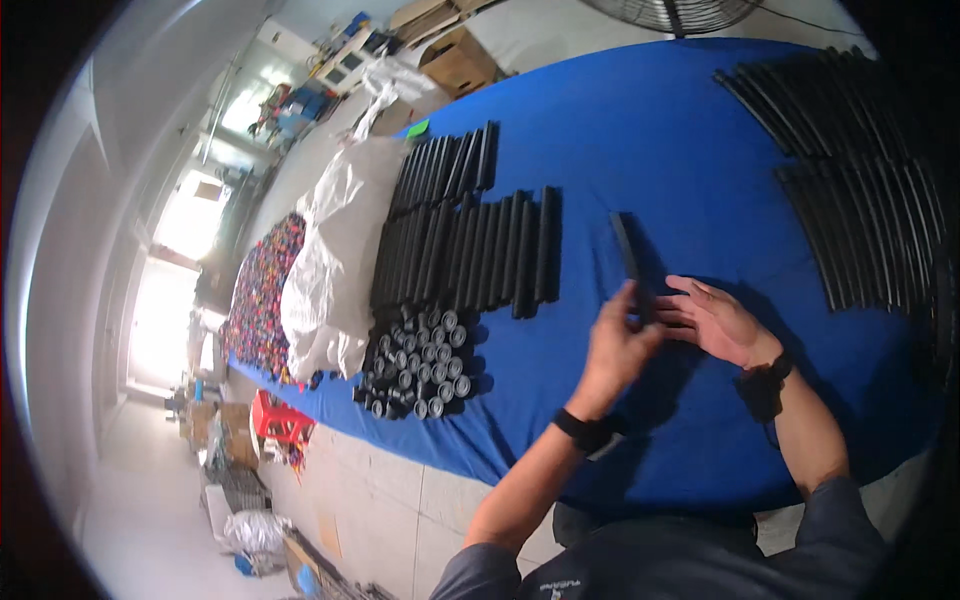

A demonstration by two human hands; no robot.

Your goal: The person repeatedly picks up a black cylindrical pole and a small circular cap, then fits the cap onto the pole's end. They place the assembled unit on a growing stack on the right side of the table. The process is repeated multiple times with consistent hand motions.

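L hand (620,350) pinching, R hand (724,326) outstretched

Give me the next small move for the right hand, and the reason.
I'd likely close the right hand gently around the near end of the black tube: the left hand holds the tube, while the right is open, its fingers beside that end. Blur hides whether they touch it.

The held tube (624,245) is between the table's (600,120) right tube rows (868,235) and left tube rows (472,250), caps (428,353) before the latter, plastic sheeting (335,255) further left.
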